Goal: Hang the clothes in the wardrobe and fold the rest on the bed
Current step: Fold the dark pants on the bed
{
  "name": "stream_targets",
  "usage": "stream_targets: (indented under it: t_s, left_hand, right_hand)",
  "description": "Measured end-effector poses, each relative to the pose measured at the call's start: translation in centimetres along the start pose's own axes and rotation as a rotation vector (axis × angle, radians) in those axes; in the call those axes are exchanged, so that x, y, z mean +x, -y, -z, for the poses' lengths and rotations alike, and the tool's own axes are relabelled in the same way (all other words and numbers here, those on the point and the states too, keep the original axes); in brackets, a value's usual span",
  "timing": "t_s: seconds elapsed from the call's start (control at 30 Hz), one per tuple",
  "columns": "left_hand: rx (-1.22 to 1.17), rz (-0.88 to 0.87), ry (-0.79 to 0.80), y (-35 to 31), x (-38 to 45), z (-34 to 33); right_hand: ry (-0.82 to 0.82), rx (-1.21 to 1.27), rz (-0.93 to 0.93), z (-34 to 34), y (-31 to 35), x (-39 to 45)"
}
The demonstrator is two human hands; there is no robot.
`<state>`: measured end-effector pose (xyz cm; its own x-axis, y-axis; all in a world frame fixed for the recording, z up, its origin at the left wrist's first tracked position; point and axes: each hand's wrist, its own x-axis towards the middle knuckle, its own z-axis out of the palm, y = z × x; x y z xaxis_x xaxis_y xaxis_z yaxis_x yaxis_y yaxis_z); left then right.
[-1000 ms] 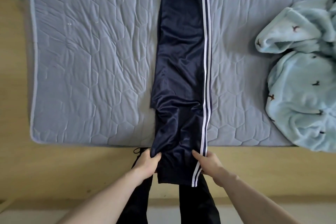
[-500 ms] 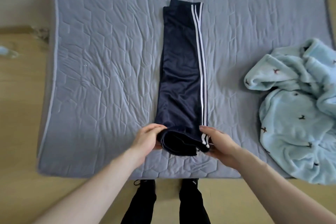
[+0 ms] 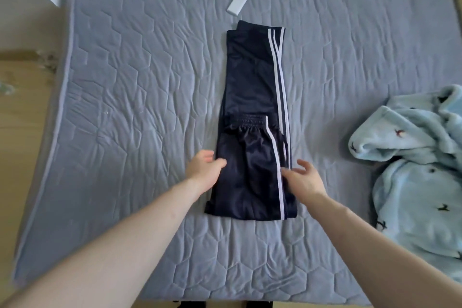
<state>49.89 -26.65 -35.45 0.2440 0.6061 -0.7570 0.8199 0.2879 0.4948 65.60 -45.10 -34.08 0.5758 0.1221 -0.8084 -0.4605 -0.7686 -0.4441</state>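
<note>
My two forearms are bare from the lower edge of the view up to the wrists, with no sleeve or cuff showing on either. My left hand [image 3: 203, 170] and my right hand [image 3: 303, 179] are bare too: I see no glove, ring, watch or bracelet on them. The fingers of my right hand come out slightly blurred. At the very bottom edge, two small dark shapes [image 3: 193, 304] show below the mattress, too little in view for me to tell what they are.
</note>
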Motion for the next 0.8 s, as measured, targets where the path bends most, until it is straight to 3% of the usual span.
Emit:
stream_targets:
  t_s: [0.07,0.23,0.43,0.57,0.7,0.8]
  left_hand:
    - [0.090,0.058,0.022,2.2,0.5,-0.7]
    - [0.101,0.250,0.166,6.2,1.2,-2.7]
    - [0.034,0.203,0.124,8.2,-0.1,-4.4]
    - [0.128,0.245,0.173,10.3,-3.7,-3.1]
    - [0.342,0.343,0.378,12.2,-8.6,-0.2]
    - [0.553,0.382,0.539,12.8,-12.5,1.7]
  right_hand:
    - [-0.030,-0.182,-0.005,-0.3,-2.4,1.1]
    - [0.039,-0.162,-0.112,-1.6,-6.1,3.1]
    - [0.059,-0.151,-0.093,-2.5,-8.6,2.1]
    - [0.057,-0.113,-0.162,-1.3,-10.6,-1.8]
    - [0.196,-0.148,-0.294,0.6,-13.0,-6.8]
    - [0.417,-0.289,-0.414,2.3,-14.3,-10.9]
